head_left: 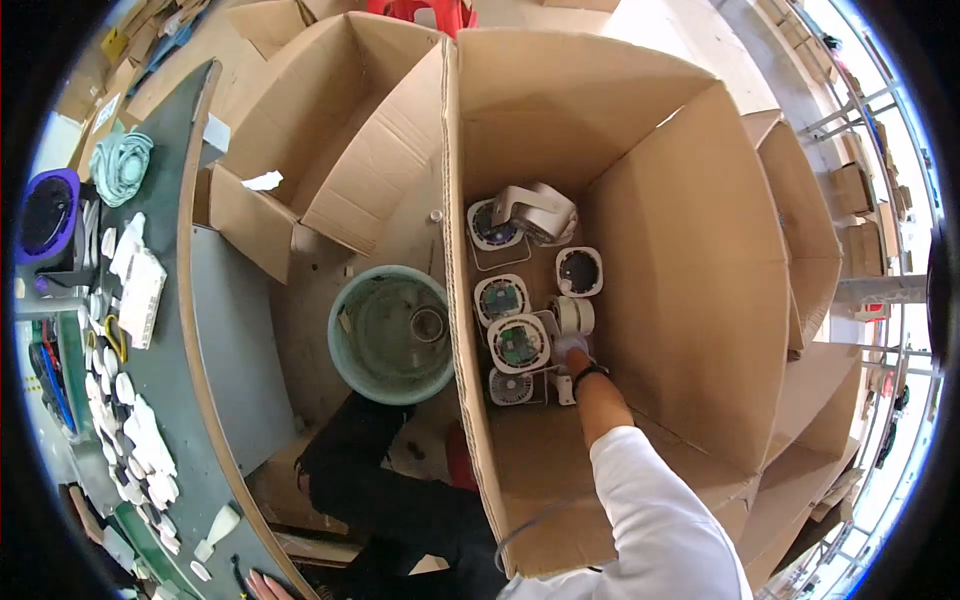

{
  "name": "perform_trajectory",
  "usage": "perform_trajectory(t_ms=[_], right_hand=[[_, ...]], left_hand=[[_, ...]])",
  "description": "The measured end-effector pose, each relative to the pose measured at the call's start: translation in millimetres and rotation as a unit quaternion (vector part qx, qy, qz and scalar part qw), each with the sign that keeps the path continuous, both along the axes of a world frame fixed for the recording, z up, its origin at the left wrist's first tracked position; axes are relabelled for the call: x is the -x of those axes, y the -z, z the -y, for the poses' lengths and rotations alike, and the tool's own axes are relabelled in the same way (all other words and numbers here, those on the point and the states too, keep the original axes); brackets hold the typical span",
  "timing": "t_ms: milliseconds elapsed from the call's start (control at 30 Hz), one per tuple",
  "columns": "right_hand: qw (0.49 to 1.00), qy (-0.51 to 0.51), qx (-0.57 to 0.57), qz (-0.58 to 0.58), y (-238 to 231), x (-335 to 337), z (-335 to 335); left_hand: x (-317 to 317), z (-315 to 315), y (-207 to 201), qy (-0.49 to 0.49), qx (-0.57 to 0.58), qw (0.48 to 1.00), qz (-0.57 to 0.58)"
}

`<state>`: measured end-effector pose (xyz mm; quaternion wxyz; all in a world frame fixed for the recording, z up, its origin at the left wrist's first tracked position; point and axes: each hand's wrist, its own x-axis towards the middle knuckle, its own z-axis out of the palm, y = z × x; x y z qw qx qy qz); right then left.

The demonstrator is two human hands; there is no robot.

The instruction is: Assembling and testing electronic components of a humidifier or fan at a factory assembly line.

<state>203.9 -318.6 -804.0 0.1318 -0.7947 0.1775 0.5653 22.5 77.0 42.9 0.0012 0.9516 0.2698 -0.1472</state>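
My right hand (572, 352) reaches down into a tall open cardboard box (690, 270), among several small white fan units lying on its bottom. It touches or is close beside a white round fan part (574, 315); its fingers are too small and pale to make out. To its left is a square-rounded fan housing (519, 343) with a green circuit board showing, and below that a grilled fan (510, 386). A beige folded fan body (540, 213) lies at the far end. My left hand (268, 586) rests on the green table's edge, fingers stretched out, only partly in view.
A pale green round bucket (390, 335) stands on the floor left of the box. The green table (185, 400) carries white plastic parts (145, 440), a rolled teal cloth (121, 165) and a purple-rimmed fan (47, 215). Another open box (310, 120) stands beyond the bucket.
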Motion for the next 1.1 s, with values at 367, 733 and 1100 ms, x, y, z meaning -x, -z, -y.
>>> perform_trajectory(t_ms=[367,733,1100], right_hand=[[0.960,-0.216,-0.042,0.172,-255.0,-140.4,-31.9],[0.725,-0.504,-0.299,0.363,-855.4,-265.4,-105.1],[0.232,-0.777,-0.542,0.219,-991.6,38.8,-444.7]], left_hand=[[28.1,-26.3,-11.8,-0.006,0.094,0.993,0.074],[65.9,16.9,-98.0,0.073,0.166,0.955,0.236],[160.1,33.8,-68.7,0.092,-0.160,0.864,0.468]])
